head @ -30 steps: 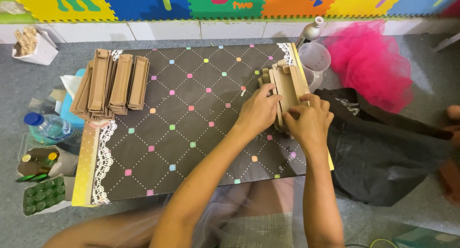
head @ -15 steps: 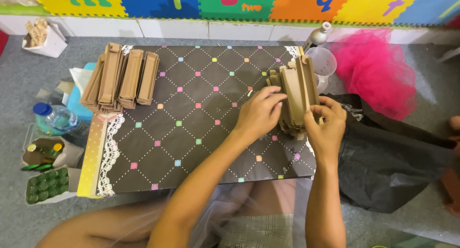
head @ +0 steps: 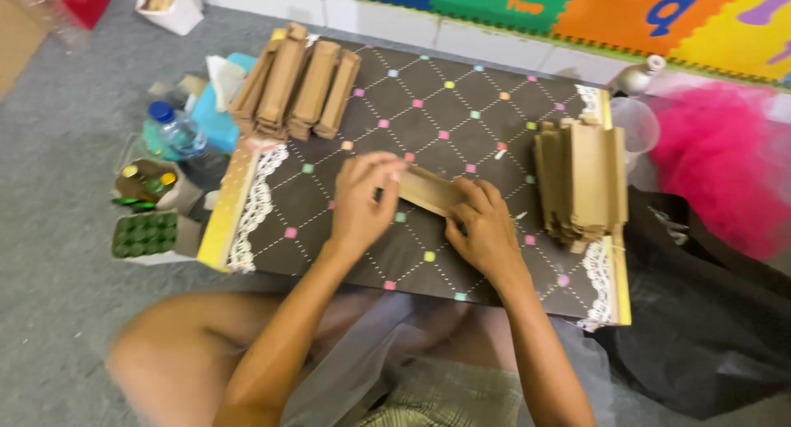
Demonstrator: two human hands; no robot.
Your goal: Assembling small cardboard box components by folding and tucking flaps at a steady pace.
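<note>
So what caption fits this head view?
Both hands hold one flat cardboard piece over a dark patterned table.

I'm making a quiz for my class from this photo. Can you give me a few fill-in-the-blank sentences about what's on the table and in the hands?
1. The left hand and right hand together hold one flat brown ____ piece.
2. The dark cloth-covered low table has coloured squares and white ____ trim at its ends.
3. The clear plastic bottle on the floor has a ____ cap.
4. The taller stack of brown folded pieces lies nearest the ____ hand.

Missing words: cardboard; lace; blue; right
</note>
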